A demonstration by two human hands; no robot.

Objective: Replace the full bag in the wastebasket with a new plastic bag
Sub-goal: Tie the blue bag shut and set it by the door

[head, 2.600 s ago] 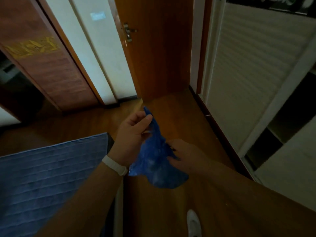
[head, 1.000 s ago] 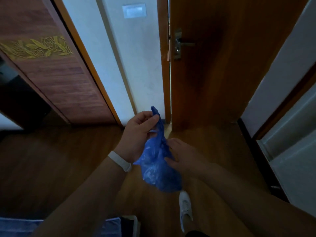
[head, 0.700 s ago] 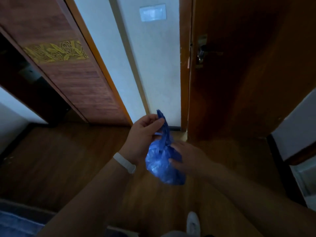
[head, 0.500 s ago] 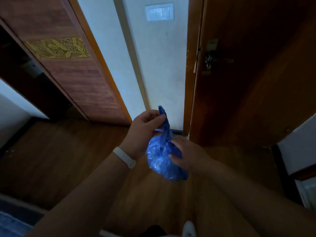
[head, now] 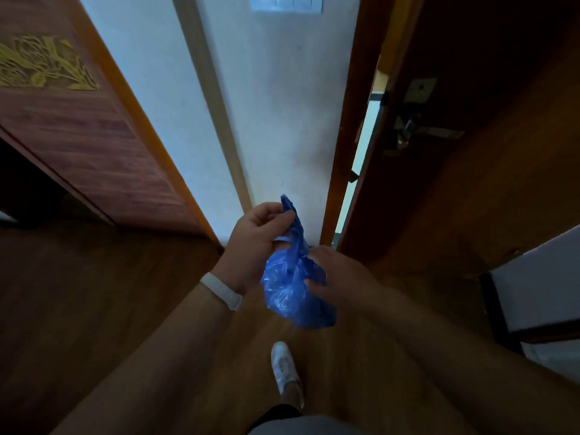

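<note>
A crumpled blue plastic bag (head: 293,290) hangs between both hands at the middle of the head view. My left hand (head: 254,246), with a white band on the wrist, pinches the bag's top edge between thumb and fingers. My right hand (head: 337,277) grips the bag's side lower down. No wastebasket is in view.
A brown wooden door (head: 470,152) with a metal handle (head: 420,133) stands slightly ajar straight ahead, a bright gap at its left edge. A white wall with a light switch (head: 287,3) is left of it. A carved wooden panel (head: 78,120) stands at far left. My white shoe (head: 284,368) is on the wooden floor.
I have walked closer to the door, which now shows a gap. Both hands have kept their hold on the blue bag, gathering it a little tighter.
</note>
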